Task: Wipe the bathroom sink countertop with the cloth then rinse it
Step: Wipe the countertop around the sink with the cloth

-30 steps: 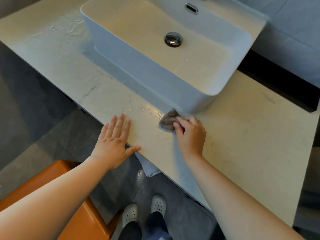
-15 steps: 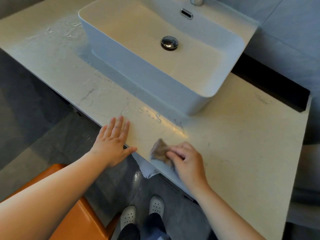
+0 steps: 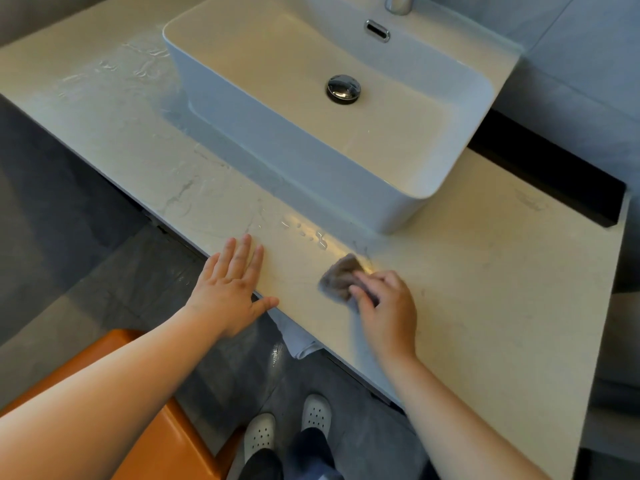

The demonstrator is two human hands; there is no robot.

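A small grey-brown cloth [image 3: 338, 277] lies pressed on the pale marble countertop [image 3: 485, 271], near its front edge and in front of the white vessel sink [image 3: 311, 157]. My right hand [image 3: 388, 306] holds the cloth down with bent fingers. My left hand [image 3: 232, 282] rests flat on the counter's front edge, fingers spread, a hand's width left of the cloth. A few water drops [image 3: 311, 235] sit on the counter just beyond the cloth. Wet streaks [image 3: 114, 69] show on the counter left of the sink.
The sink has a chrome drain plug [image 3: 343, 89], an overflow slot [image 3: 377, 30] and a tap base [image 3: 398, 3] at the back. An orange stool [image 3: 166, 434] stands by my left arm. A white towel [image 3: 301, 341] hangs under the counter. My feet in white clogs [image 3: 287, 424] stand below.
My right hand pulled the cloth from the sink's base toward the front edge, then pushed it back a little toward the sink. My left hand stayed put.
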